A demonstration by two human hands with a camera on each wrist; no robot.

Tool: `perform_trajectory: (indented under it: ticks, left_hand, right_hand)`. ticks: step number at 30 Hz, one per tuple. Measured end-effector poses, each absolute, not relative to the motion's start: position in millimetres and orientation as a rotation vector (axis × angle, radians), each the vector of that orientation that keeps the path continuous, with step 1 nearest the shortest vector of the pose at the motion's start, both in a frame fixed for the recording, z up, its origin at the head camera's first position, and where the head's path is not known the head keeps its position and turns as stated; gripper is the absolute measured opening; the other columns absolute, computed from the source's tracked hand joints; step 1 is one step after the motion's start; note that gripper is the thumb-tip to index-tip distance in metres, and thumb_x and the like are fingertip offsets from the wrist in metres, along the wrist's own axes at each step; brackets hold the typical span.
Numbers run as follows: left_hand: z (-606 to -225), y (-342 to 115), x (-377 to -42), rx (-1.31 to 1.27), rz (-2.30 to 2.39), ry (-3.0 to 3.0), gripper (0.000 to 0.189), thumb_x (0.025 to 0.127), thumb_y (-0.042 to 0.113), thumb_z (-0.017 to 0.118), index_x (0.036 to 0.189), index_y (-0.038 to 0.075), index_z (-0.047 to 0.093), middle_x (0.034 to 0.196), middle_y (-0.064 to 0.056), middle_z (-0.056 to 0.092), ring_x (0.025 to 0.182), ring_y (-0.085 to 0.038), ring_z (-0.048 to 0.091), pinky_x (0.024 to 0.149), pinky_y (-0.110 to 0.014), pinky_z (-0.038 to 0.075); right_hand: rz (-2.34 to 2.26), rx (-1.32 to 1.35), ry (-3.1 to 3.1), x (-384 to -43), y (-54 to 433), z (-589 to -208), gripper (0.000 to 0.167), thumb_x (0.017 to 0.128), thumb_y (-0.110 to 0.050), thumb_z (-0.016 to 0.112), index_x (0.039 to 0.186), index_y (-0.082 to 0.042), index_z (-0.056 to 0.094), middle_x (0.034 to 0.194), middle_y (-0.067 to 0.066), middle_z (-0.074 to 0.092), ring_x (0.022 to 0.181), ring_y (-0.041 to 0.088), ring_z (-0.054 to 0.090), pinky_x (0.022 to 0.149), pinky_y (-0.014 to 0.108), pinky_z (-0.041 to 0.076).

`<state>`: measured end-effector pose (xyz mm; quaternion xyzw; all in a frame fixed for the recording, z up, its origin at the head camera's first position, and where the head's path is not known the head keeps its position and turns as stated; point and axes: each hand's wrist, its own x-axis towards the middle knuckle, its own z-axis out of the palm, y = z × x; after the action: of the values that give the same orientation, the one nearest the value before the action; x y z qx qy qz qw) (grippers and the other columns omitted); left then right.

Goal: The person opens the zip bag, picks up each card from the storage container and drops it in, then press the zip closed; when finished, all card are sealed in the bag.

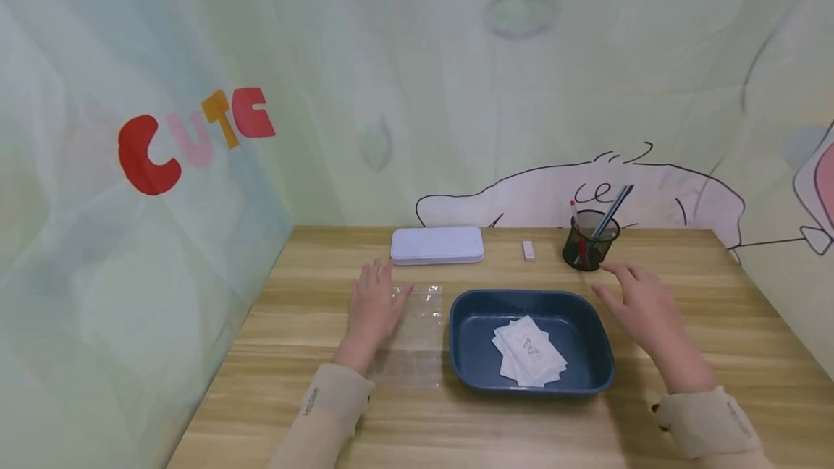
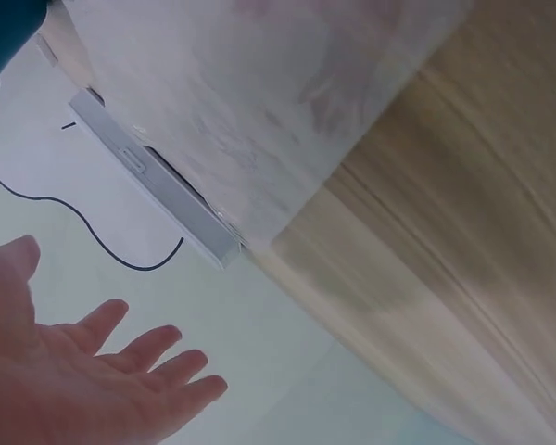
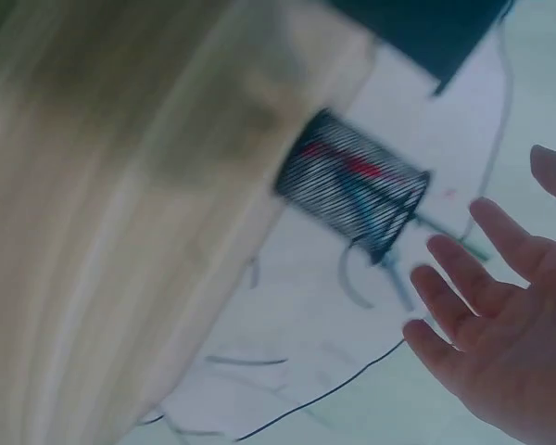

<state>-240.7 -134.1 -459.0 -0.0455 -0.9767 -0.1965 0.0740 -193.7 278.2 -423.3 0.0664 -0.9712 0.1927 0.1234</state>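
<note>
My left hand (image 1: 374,306) hovers with spread fingers over the left side of a clear zip bag (image 1: 417,339) lying flat on the table. In the left wrist view the fingers (image 2: 157,357) hold nothing, and the bag (image 2: 259,111) shows beyond them. My right hand (image 1: 645,304), fingers extended and holding nothing, is just right of a dark blue tray (image 1: 459,353). Inside that tray lies a small stack of white printed packets (image 1: 531,353). A black mesh pen cup (image 1: 576,252) with pens in it stands beyond the right fingertips.
A white flat case (image 1: 436,244) sits at the back of the wooden table (image 1: 260,382), near the printed curtain (image 1: 339,93). Between the case and the pen cup lies a small white block (image 1: 528,250).
</note>
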Motion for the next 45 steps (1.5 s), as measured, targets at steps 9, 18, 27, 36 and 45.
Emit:
perform_trajectory:
  ticks: [9, 18, 27, 36, 45]
  left_hand:
    - [-452.1, -135.3, -241.7, -0.014, -1.003, -2.774, 0.052, 0.097, 0.042, 0.053, 0.134, 0.005, 0.053, 0.125, -0.017, 0.053, 0.117, -0.036, 0.046, 0.097, -0.053, 0.037]
    - [-441.5, -155.1, -231.5, 0.033, -1.417, -2.693, 0.056, 0.099, 0.047, 0.045, 0.134, 0.004, 0.051, 0.128, -0.019, 0.052, 0.117, -0.034, 0.048, 0.097, -0.051, 0.040]
    - [-431.2, -174.4, -221.3, 0.193, -1.946, -2.654, 0.073, 0.098, 0.057, 0.036, 0.141, -0.002, 0.037, 0.137, -0.025, 0.044, 0.126, -0.041, 0.041, 0.103, -0.054, 0.033]
    - [-442.0, -187.5, -217.3, 0.348, -2.094, -2.695, 0.062, 0.102, 0.050, 0.028, 0.120, -0.007, 0.044, 0.105, -0.019, 0.045, 0.090, -0.029, 0.046, 0.080, -0.042, 0.045]
    - [-449.4, -187.6, -206.8, 0.253, -1.821, -2.943, 0.064, 0.101, 0.053, 0.027, 0.112, -0.008, 0.042, 0.062, -0.002, 0.035, 0.052, -0.016, 0.031, 0.051, -0.028, 0.030]
  right_hand:
    - [0.957, 0.492, -2.912, -188.7, 202.7, -398.9, 0.041, 0.097, -0.039, 0.055, 0.123, -0.008, 0.065, 0.125, 0.015, 0.059, 0.118, 0.035, 0.051, 0.095, 0.056, 0.041]
    - [1.516, 0.651, -2.855, -199.5, 112.9, -400.4, 0.040, 0.098, -0.034, 0.056, 0.129, -0.009, 0.060, 0.112, 0.003, 0.065, 0.096, 0.018, 0.061, 0.079, 0.034, 0.052]
    - [2.415, 0.370, -2.732, -196.4, 49.8, -417.3, 0.060, 0.099, -0.037, 0.051, 0.145, -0.001, 0.038, 0.147, 0.015, 0.038, 0.131, 0.033, 0.039, 0.106, 0.045, 0.033]
    - [2.656, -0.208, -2.361, -191.4, 10.9, -429.1, 0.065, 0.094, -0.031, 0.054, 0.144, 0.006, 0.033, 0.152, 0.022, 0.020, 0.137, 0.039, 0.019, 0.110, 0.054, 0.018]
    - [2.519, -0.344, -2.441, -196.1, -1.9, -445.9, 0.069, 0.093, -0.035, 0.052, 0.147, 0.001, 0.029, 0.151, 0.023, 0.023, 0.137, 0.043, 0.019, 0.105, 0.066, 0.013]
